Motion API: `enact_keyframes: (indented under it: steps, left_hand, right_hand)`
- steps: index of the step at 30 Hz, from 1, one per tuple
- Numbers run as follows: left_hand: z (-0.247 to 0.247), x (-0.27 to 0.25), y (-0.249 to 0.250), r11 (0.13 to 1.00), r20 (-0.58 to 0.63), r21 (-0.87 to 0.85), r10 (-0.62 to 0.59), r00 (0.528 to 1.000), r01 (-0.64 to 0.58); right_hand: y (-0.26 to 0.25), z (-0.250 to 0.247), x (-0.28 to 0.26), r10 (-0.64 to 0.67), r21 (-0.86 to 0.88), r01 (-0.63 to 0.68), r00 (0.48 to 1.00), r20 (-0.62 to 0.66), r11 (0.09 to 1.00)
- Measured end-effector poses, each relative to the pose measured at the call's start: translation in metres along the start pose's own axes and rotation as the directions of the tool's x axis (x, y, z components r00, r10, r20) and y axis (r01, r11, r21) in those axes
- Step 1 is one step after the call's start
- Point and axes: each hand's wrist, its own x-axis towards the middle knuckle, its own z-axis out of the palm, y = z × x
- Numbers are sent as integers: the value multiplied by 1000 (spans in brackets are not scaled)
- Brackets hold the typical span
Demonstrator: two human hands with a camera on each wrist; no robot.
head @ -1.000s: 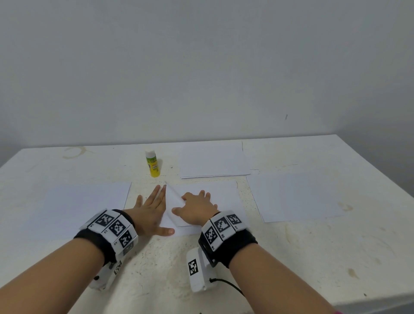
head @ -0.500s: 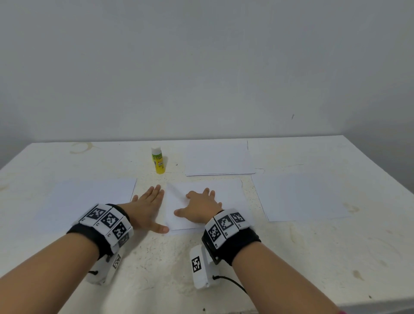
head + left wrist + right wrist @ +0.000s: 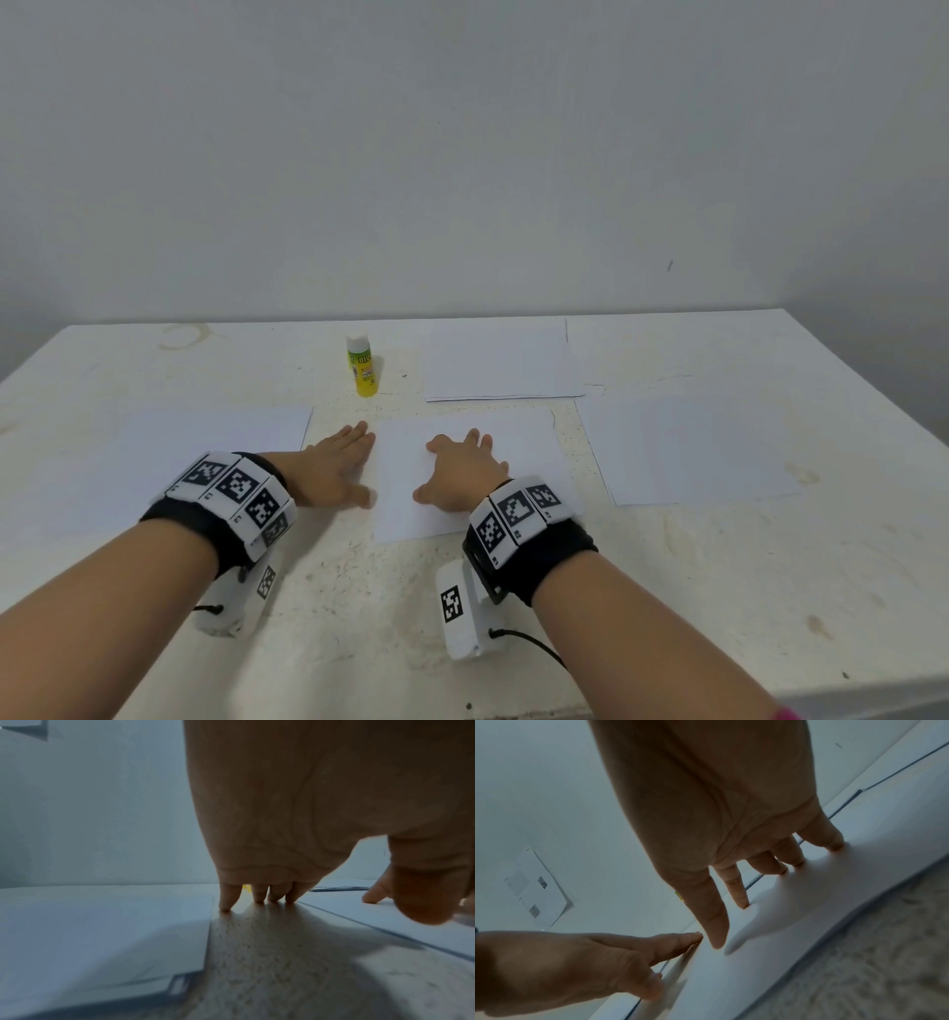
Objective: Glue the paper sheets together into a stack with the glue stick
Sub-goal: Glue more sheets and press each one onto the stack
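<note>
From the head view the right hand (image 3: 464,475) lies flat with fingers spread on the middle paper sheet (image 3: 518,447), while the left hand (image 3: 334,470) lies flat on the bare desk (image 3: 359,591) against that sheet's left edge; neither grips anything. The left wrist view alone shows its fingertips (image 3: 226,905) touching the desk between two sheets, and the right wrist view shows the right fingertips (image 3: 743,900) pressing paper. Beyond the left hand stands the glue stick (image 3: 363,366), upright and capped. Another sheet (image 3: 154,462) lies left of the left hand, one (image 3: 693,452) right of the right hand, and a stack (image 3: 500,365) beyond it
</note>
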Motion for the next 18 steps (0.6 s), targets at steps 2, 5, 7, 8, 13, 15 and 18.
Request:
enact_keyframes:
  steps: [2, 5, 7, 8, 13, 15, 18]
  left_hand:
    - [1, 1, 1, 1000, -10, -3, -14, 1000, 13]
    - [5, 4, 0, 999, -17, 32, -10, 1000, 11]
    - [5, 5, -1, 999, -21, 38, 1, 1000, 0]
    - [4, 5, -1, 999, -24, 36, 8, 1000, -7]
    - [2, 6, -7, 999, -48, 9, 42, 998, -42]
    - [3, 7, -10, 999, -56, 1, 50, 997, -51]
    - [6, 9, -11, 998, -82, -3, 60, 995, -61]
  right_hand:
    - [0, 1, 1, -5, -9, 5, 1000, -2, 1000]
    - [1, 3, 1, -18, -32, 19, 1000, 8, 999]
    - [0, 3, -1, -22, -67, 24, 999, 33, 997]
    - [-1, 3, -2, -21, -84, 24, 999, 41, 996]
    - [-4, 0, -2, -13, -109, 16, 1000, 28, 994]
    - [-3, 0, -2, -13, -105, 15, 1000, 27, 994]
    - [-3, 0, -1, -10, -95, 11, 1000, 13, 995]
